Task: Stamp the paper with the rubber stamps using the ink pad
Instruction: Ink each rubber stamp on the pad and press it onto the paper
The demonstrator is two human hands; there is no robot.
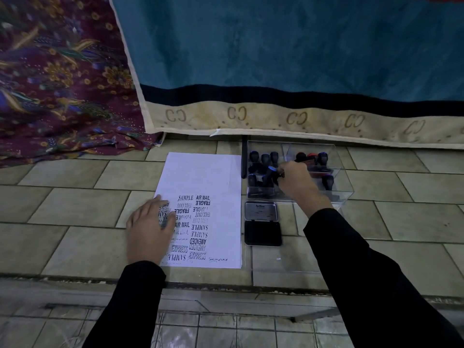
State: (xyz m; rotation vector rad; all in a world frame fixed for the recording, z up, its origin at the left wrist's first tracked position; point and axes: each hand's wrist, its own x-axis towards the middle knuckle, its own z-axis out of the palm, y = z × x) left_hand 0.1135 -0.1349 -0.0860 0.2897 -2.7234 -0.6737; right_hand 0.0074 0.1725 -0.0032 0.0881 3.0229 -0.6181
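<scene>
Our right hand [292, 178] pinches a blue-topped stamp [270, 173] inside the clear tray [345, 189], its long axis tilted up and leftward; the open ink pad [263, 232] lies just nearer us, clear of obstruction; our left hand [150, 228] lies open and flat on the paper [213, 177], whose far half is blank.

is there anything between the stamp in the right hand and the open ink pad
Nothing visible blocks it. The right hand holds a blue-topped stamp in the clear tray, and the ink pad lies open just nearer the person. Only the tray's low front wall lies between them, so a lift clears it.
</scene>
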